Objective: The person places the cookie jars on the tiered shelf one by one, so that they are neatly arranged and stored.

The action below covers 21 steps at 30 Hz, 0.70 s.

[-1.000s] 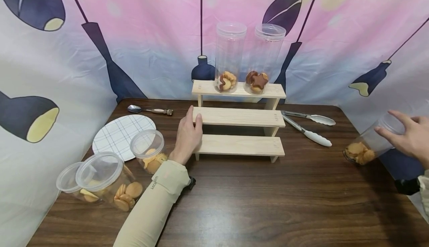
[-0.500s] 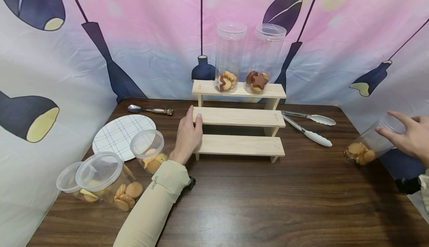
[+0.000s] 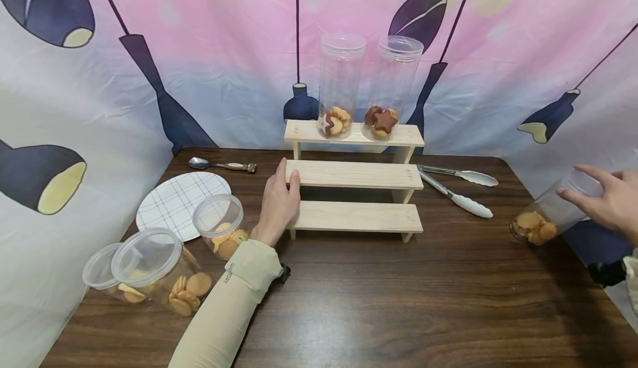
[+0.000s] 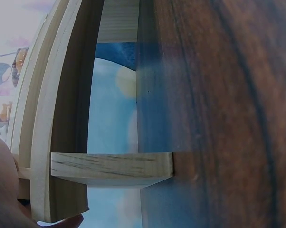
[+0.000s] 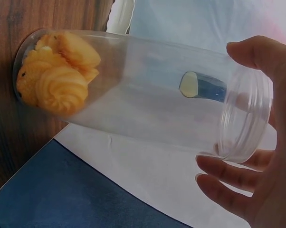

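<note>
A three-step wooden shelf (image 3: 355,175) stands mid-table. At its left end my left hand (image 3: 280,199) grips the stand, thumb by the middle step; in the left wrist view fingers (image 4: 71,221) curl round behind a plank (image 4: 48,114). Far right, my right hand (image 3: 615,202) holds a tall clear jar (image 3: 560,204) near its lid. The right wrist view has the thumb on one side of the lid (image 5: 245,114) and fingers on the other. Swirled cookies (image 5: 60,76) lie in the jar's bottom, which is at the tabletop. Two tall cookie jars (image 3: 341,85) occupy the top step.
Left of the shelf stand three shorter cookie jars (image 3: 219,213), close to a round checked plate (image 3: 169,196). A spoon (image 3: 224,165) lies behind the plate. White-tipped tongs (image 3: 463,196) lie spread right of the shelf. A printed cloth (image 3: 224,52) hangs around the table (image 3: 399,301).
</note>
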Motion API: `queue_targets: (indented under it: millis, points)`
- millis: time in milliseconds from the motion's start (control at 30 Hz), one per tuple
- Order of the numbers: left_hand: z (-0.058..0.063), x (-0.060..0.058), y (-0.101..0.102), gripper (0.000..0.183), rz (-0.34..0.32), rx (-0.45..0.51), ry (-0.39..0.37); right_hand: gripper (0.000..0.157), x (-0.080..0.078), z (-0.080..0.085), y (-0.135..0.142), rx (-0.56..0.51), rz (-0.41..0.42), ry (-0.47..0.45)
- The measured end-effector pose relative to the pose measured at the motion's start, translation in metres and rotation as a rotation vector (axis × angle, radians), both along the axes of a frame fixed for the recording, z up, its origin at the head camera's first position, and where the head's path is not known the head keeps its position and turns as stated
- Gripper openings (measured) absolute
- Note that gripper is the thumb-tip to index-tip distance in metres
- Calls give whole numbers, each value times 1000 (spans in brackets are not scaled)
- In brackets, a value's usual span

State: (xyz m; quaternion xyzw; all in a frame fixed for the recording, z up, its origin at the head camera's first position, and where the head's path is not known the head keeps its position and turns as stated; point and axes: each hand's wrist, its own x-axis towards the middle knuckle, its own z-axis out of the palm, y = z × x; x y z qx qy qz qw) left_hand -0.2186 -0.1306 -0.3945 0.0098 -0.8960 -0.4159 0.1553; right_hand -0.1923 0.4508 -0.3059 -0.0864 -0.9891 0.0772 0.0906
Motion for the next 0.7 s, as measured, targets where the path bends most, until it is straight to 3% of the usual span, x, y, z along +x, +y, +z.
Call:
queue_targets:
  millis: [700]
  points:
    - [0,1,0,64,-1,5,-4,89,-8,21,-13,28,-1,-12]
